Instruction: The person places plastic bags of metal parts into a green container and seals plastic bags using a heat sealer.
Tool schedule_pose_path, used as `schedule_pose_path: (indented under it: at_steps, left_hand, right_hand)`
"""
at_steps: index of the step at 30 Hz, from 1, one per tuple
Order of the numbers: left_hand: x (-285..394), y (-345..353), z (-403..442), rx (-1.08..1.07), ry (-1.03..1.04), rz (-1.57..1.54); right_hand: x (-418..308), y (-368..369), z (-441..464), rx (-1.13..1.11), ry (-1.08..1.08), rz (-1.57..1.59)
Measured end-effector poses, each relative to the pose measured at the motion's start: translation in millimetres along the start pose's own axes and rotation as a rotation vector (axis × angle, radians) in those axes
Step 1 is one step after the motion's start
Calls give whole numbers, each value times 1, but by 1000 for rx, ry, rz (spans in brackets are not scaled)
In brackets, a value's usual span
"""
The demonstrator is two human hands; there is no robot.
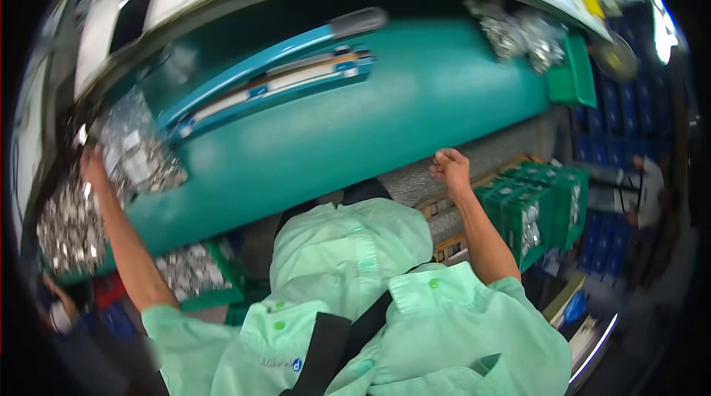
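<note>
My left hand (92, 164) is stretched out to the far left of the green table, beside a heap of small shiny metal pieces (72, 226). Its fingers are blurred, so what they hold cannot be made out. Close to its right lies a clear plastic bag (139, 148) of similar metal pieces. My right hand (450, 169) hovers by the table's front edge with its fingers curled in; anything inside them is hidden. A long blue bag sealer (278, 89), its grey-handled arm raised, lies on the table between my hands and farther back.
Filled clear bags (518, 33) and a green bin (570, 74) stand at the table's far right. Green crates (533, 207) of metal parts are stacked right of me; another crate (194, 270) sits below the table's left side. A person (650, 192) is at the right.
</note>
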State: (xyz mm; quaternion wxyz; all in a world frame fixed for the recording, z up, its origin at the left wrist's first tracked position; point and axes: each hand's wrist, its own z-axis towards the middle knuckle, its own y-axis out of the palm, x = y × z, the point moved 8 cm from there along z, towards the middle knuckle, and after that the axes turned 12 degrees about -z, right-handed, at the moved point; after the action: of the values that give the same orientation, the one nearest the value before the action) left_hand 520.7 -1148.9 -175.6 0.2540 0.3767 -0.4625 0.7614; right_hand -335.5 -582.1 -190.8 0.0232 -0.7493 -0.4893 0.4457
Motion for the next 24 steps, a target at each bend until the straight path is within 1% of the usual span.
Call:
schedule_pose_path:
  at_steps: [1, 2, 3, 4, 5, 6, 7, 8, 9, 11, 13, 14, 15, 17, 18, 19, 22, 24]
  left_hand:
    - [12, -19, -19, 30, 20, -69]
    - [24, -29, -45, 103, -6, 3]
    - [63, -39, -86, 122, 4, 226]
    - [79, -46, -119, 175, 16, 221]
    - [71, -56, -145, 161, 62, 154]
    - [134, -49, -199, 153, 53, 241]
    - [135, -47, -236, 152, -12, 246]
    - [145, -40, -274, 36, 12, 234]
    - [155, -26, -318, -9, -62, 176]
    - [161, 6, -406, -124, -244, 38]
    - [171, 55, -479, -249, -428, -120]
    - [192, 81, -510, -298, -511, -196]
    - [237, 110, -528, -378, -520, -157]
    - [296, 156, -558, -494, -586, -278]
    - [312, 172, -566, -545, -578, -264]
    - [326, 189, -574, -595, -568, -253]
    - [379, 240, -588, -671, -640, -349]
    - [403, 273, -591, -756, -618, -323]
  right_hand:
    - [-11, -32, 5, 74, -7, -24]
    - [-20, -56, 13, 142, -17, -42]
    - [-30, -75, 30, 192, -22, -67]
    - [-47, -96, 49, 236, -54, -119]
    - [-63, -119, 72, 273, -88, -174]
    - [-83, -147, 104, 411, -276, -359]
    - [-106, -165, 132, 546, -468, -545]
    - [-141, -171, 141, 616, -549, -730]
    - [-186, -175, 143, 680, -634, -919]
    - [-250, -185, 176, 732, -722, -1057]
    - [-288, -197, 219, 716, -675, -1156]
    - [-299, -200, 242, 706, -651, -1203]
    - [-300, -201, 267, 635, -691, -1111]
    - [-283, -202, 310, 481, -763, -947]
    - [-285, -196, 295, 486, -909, -854]
    - [-279, -196, 285, 465, -917, -811]
    - [-264, -193, 259, 272, -774, -598]
    - [-254, -179, 246, 131, -730, -476]
